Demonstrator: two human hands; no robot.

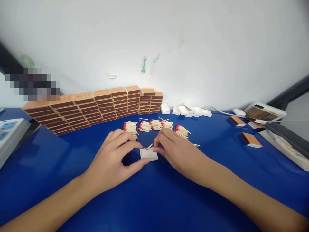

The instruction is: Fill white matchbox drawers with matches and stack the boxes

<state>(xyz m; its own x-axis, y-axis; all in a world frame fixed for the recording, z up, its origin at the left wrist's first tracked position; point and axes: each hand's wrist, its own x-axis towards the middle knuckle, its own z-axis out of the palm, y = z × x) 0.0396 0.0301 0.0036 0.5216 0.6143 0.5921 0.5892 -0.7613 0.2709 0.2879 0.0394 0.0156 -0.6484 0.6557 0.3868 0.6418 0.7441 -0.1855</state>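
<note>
Between my hands on the blue tabletop sits a small white matchbox tray (149, 154). My left hand (116, 158) grips its left end, thumb at the near side and forefinger at the far corner. My right hand (172, 149) is at the tray's far right corner, its fingers pinched round red-tipped matches (150, 146) that slant over the far edge. Part of what it pinches is hidden by the fingers. Just beyond the hands lie several piles of matches, among them one pile (130, 128) on the left and another (182, 130) on the right.
Stacked matchboxes (103, 106) form a long wall at the back left. White empty trays (189, 110) lie along the wall. On the right are loose matchboxes (251, 140), a phone (263, 111), a white cable and a dark device (287, 138). A power strip (11, 132) stands far left.
</note>
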